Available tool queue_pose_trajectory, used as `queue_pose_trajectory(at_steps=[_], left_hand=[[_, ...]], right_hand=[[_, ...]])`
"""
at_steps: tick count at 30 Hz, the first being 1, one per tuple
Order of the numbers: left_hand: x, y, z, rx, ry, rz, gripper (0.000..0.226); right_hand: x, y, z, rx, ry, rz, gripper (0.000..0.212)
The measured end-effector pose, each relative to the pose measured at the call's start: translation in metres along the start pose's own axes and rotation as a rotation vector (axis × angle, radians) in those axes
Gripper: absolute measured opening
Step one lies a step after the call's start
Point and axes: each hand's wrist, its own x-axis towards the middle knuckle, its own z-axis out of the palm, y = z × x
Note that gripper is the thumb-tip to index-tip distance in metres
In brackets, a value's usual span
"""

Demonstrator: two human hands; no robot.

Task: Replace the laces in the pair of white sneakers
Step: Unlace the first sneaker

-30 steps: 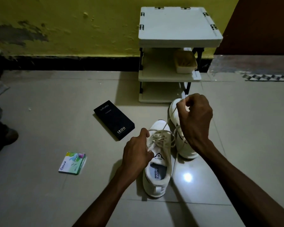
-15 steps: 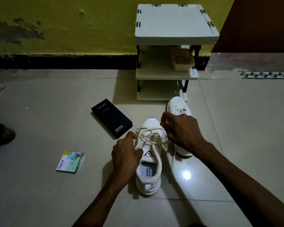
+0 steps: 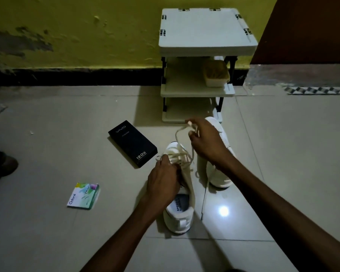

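1. The tiled grey floor point(image 3: 67, 232) carries everything, and two bare forearms reach in from its near edge.
2. Nearest stands a white low-top sneaker point(image 3: 180, 218), heel towards the person and toe towards the wall, with printed text on its insole.
3. The left hand point(image 3: 163, 183) rests on that sneaker's left side. Its fingers are curled over the lacing at the tongue, gripping the cream lace point(image 3: 182, 156) there. A short strand pokes out beside the knuckles.
4. The right hand point(image 3: 206, 142) is raised past the toe, with thumb and fingers pinching a loop of the same lace. The loop runs slack down to the eyelets.
5. The second white sneaker point(image 3: 222, 173) stands just to the right of the first, partly hidden by the right wrist.
6. To the left lies a small green-and-white "Odonil" packet point(image 3: 83, 196), well apart from the sneakers.
7. Farther back, a flat black "vivo" box point(image 3: 133, 143) lies at an angle near the first sneaker's toe.
8. At the floor's far edge, against the yellow wall point(image 3: 86, 36), stands a white three-tier shelf rack point(image 3: 204, 30). A pale tub point(image 3: 216, 75) sits on its middle shelf.
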Motion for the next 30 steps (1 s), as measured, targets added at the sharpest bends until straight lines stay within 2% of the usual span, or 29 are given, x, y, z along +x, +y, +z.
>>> queue_pose_trajectory(at_steps=[2,4,6,7,9,12,13,16,17,18,19,20,23,24,25,26,27,28,29,30], left_hand=[[0.008,-0.002,0.001,0.025,-0.037,0.039,0.032],[0.018,-0.005,-0.002,-0.035,-0.09,0.051,0.02],[0.027,-0.01,-0.006,-0.176,-0.123,0.048,0.012],[0.029,-0.012,-0.006,-0.266,-0.136,0.045,0.01],[0.027,-0.012,-0.006,-0.427,-0.165,0.024,0.014],[0.028,-0.012,-0.003,-0.649,-0.188,-0.096,0.026],[0.031,-0.013,-0.005,-0.822,-0.181,-0.2,0.029],[0.043,-0.025,-0.017,-1.618,-0.142,-0.529,0.033],[0.043,-0.027,-0.019,-1.805,-0.14,-0.578,0.031],[0.042,-0.025,-0.022,-1.883,-0.151,-0.58,0.029],[0.039,-0.023,-0.027,-1.792,-0.177,-0.534,0.028],[0.037,-0.018,-0.031,-1.564,-0.222,-0.444,0.03],[0.042,-0.01,-0.05,-0.649,-0.437,-0.049,0.04],[0.044,-0.008,-0.057,-0.491,-0.479,0.067,0.036],[0.048,-0.007,-0.06,-0.456,-0.452,0.128,0.032],[0.052,-0.005,-0.062,-0.558,-0.352,0.106,0.029],[0.055,-0.006,-0.062,-0.825,-0.205,-0.012,0.028],[0.057,-0.005,-0.065,-1.203,-0.088,-0.184,0.028],[0.056,-0.004,-0.067,-1.476,-0.057,-0.315,0.029],[0.053,-0.006,-0.066,-1.558,-0.082,-0.348,0.032]], right_hand=[[-0.01,0.01,0.005,-0.278,-0.044,0.03,0.039],[-0.026,0.017,0.01,-0.358,-0.036,0.061,0.03],[-0.041,0.019,0.014,-0.387,-0.15,0.105,0.02],[-0.047,0.02,0.019,-0.433,-0.228,0.117,0.025],[-0.059,0.018,0.028,-0.554,-0.254,0.066,0.025],[-0.072,0.021,0.033,-0.51,-0.182,0.034,0.018],[-0.074,0.024,0.031,-0.466,-0.191,0.064,0.017],[-0.07,0.036,0.024,-0.356,-0.165,0.165,0.035],[-0.07,0.038,0.024,-0.363,-0.157,0.179,0.039],[-0.069,0.037,0.024,-0.398,-0.156,0.185,0.04],[-0.069,0.037,0.026,-0.43,-0.161,0.19,0.038],[-0.069,0.036,0.027,-0.445,-0.167,0.194,0.034],[-0.069,0.037,0.029,-0.439,-0.163,0.173,0.02],[-0.069,0.035,0.03,-0.484,-0.163,0.16,0.019],[-0.069,0.034,0.03,-0.527,-0.163,0.142,0.018],[-0.069,0.032,0.031,-0.558,-0.16,0.127,0.018],[-0.069,0.03,0.032,-0.575,-0.159,0.11,0.017],[-0.069,0.028,0.032,-0.583,-0.16,0.1,0.015],[-0.069,0.026,0.031,-0.59,-0.167,0.101,0.011],[-0.069,0.025,0.031,-0.596,-0.171,0.107,0.01]])
